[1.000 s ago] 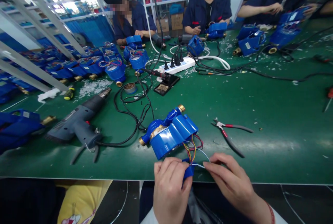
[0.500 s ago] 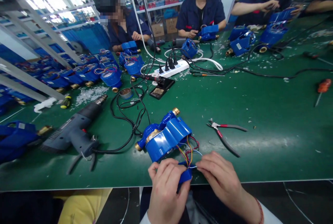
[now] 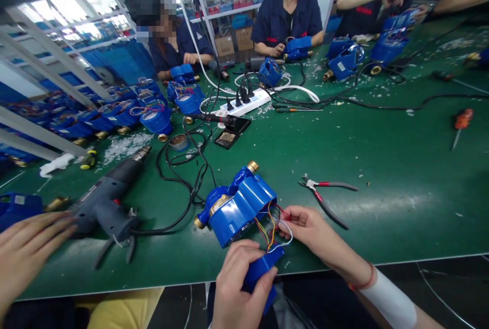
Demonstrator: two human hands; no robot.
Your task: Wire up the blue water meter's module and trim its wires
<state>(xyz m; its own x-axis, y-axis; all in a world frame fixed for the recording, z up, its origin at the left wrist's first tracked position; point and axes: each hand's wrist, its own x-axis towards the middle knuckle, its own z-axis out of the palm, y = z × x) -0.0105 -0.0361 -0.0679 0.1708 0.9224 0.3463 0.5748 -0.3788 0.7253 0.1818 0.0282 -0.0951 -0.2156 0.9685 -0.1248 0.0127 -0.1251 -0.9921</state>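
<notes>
A blue water meter (image 3: 244, 207) with brass pipe ends lies tilted on the green bench in front of me. My left hand (image 3: 237, 285) grips a blue plastic cover (image 3: 264, 267) at the bench's front edge, thumb below and fingers above. Thin red, yellow, white and black wires (image 3: 270, 231) run between this cover and the meter housing. Beside the housing's right end, my right hand (image 3: 305, 224) has its fingertips closed on some of these wires; a white one loops past them. Which wires it pinches is partly hidden.
Cutting pliers (image 3: 324, 196) lie open at right. To the left are a heat gun (image 3: 110, 201) and a neighbour's hand (image 3: 36, 245) near it. Behind stand a soldering iron stand (image 3: 232, 130), solder tin (image 3: 179, 141), power strip (image 3: 248, 102), cables and more meters (image 3: 156, 117).
My right hand has moved up and left from the cover's edge to the wires by the housing. My left hand has tilted the cover. A neighbour's hand has come in from the left.
</notes>
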